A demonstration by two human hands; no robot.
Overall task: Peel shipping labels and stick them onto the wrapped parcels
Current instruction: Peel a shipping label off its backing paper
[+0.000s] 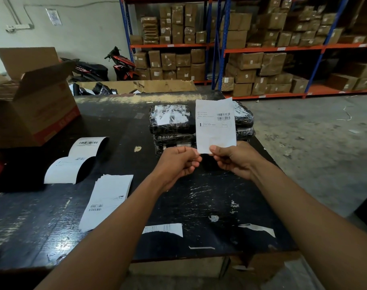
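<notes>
In the middle of the frame, the left hand (178, 162) and the right hand (234, 160) each keep a tight grip on the bottom edge of a white label (215, 126). Black wrapped parcels (171, 120) sit stacked right behind it on the dark surface (199, 195).
</notes>
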